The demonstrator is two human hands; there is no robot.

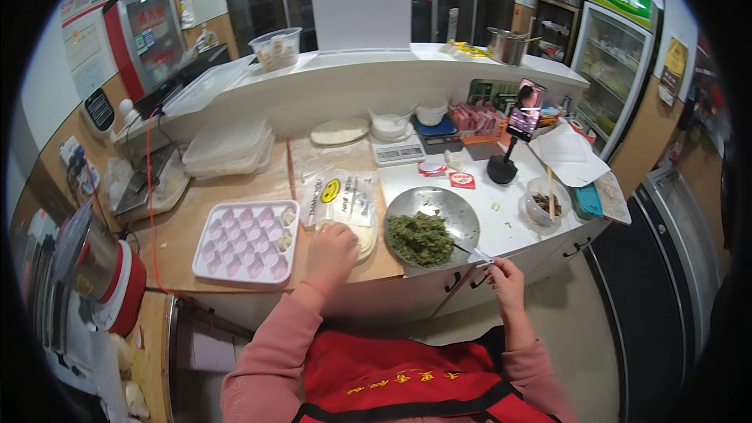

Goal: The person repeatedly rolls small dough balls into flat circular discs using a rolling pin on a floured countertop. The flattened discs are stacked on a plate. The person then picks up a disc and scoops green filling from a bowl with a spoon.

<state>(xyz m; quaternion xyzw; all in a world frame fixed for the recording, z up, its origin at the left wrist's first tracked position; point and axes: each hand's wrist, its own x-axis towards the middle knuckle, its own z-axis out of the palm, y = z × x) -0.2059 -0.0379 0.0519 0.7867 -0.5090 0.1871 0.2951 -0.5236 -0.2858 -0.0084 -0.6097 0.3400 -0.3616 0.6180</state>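
Observation:
My left hand (332, 252) lies at the left edge of a stack of round, pale dough wrappers (366, 241), its fingers bent together; whatever they pinch is hidden. A printed clear plastic bag (345, 197) covers the stack's far side. In my right hand (507, 280) is the pale flat handle of a utensil (479, 254), whose tip is hidden in green chopped filling (419, 238). The filling heaps up on the left side of a wide metal bowl (464, 215). Left of my left hand, a white compartment tray (211, 266) carries a few dumplings (285, 242) along its right side.
Behind the bowl stand a kitchen scale (398, 153) and a phone (526, 110) on a black stand (502, 170). A plastic tub (542, 219) with chopsticks is at the right. Stacked clear containers (227, 149) sit back left. A raised white ledge (439, 55) runs behind the worktop.

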